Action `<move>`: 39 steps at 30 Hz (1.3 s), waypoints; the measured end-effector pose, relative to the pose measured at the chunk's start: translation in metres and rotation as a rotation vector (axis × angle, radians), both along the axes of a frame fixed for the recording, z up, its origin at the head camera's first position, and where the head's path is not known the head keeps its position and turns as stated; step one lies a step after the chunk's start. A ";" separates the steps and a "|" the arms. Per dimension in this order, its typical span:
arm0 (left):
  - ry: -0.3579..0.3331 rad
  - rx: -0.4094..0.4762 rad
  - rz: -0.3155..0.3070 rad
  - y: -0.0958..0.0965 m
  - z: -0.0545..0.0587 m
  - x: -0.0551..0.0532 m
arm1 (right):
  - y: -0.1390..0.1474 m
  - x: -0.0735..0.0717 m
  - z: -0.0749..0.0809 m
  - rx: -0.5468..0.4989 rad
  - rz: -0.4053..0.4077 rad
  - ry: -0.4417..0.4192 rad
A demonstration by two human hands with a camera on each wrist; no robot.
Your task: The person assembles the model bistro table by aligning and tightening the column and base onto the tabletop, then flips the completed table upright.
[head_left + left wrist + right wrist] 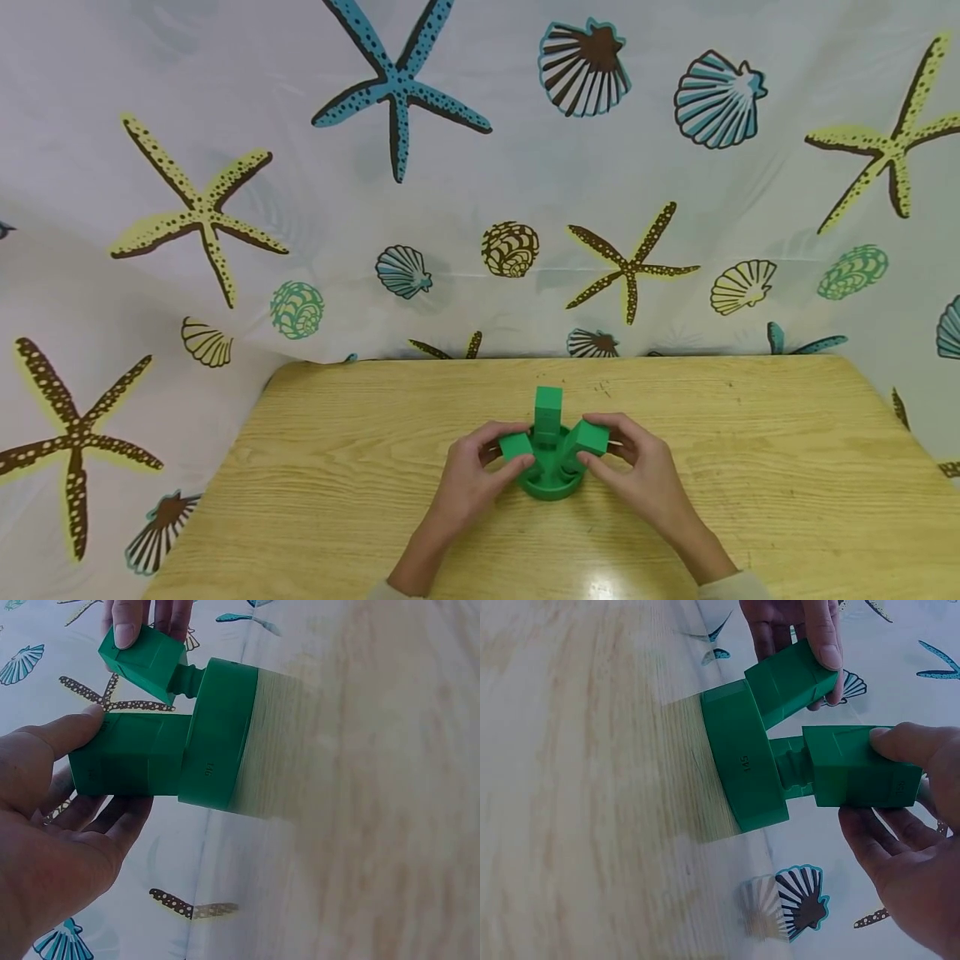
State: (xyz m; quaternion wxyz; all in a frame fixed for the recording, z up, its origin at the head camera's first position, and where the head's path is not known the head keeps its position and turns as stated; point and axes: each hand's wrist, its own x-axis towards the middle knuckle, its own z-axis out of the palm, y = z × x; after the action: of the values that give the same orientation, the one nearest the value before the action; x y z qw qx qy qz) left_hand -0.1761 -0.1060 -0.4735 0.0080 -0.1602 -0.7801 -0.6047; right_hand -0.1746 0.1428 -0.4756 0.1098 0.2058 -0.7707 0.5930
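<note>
A round green base (551, 492) stands on the table, with several-sided green blocks rising from it. My left hand (467, 479) grips the left green block (516, 447) between thumb and fingers; it leans outward. On the other side, my right hand (647, 471) holds the right green block (592, 437), tilted outward. A ribbed neck (793, 766) shows between that block and the base in the right wrist view. The back green block (548, 404) stands upright, untouched by either hand. How deep the blocks sit in the base is partly hidden.
The light wooden table (337, 467) spreads around the base on all sides. Behind it and at the sides hangs a white cloth (465, 192) printed with starfish and shells, meeting the table's back edge.
</note>
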 end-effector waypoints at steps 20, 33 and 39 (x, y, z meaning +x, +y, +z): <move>0.009 0.018 -0.004 -0.001 -0.002 -0.002 | 0.007 0.001 0.005 0.068 0.126 -0.053; 0.004 0.029 -0.010 0.000 -0.003 -0.001 | 0.022 -0.001 0.008 0.069 0.223 -0.118; 0.001 0.027 -0.001 0.000 -0.002 -0.001 | 0.028 -0.003 0.010 0.065 0.271 -0.109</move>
State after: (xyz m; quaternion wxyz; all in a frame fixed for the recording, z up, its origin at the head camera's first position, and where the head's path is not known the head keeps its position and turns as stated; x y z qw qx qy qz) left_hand -0.1769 -0.1058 -0.4759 0.0102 -0.1607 -0.7718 -0.6151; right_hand -0.1777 0.1709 -0.4661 -0.0200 0.2787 -0.7595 0.5874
